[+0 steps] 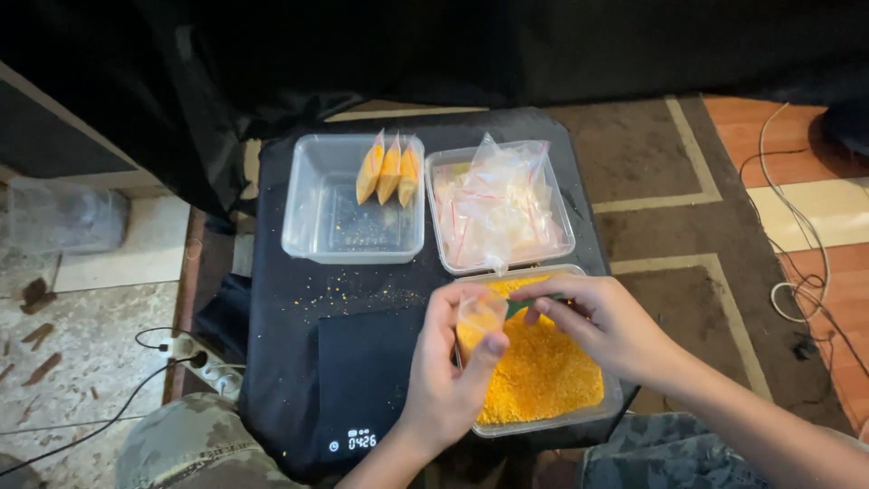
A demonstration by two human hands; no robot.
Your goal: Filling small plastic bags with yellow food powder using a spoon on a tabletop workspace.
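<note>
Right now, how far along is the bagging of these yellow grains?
Three filled bags already stand in the clear tub. The left hand holds a small bag partly filled, the right hand at its mouth. Left: many grains in the tray and a tub of empty bags.

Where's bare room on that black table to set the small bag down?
The flat black scale is bare, left of the left hand. A narrow grain-strewn strip lies between it and the clear tub. The right side is crowded: bag container, yellow-grain container, right hand.
</note>
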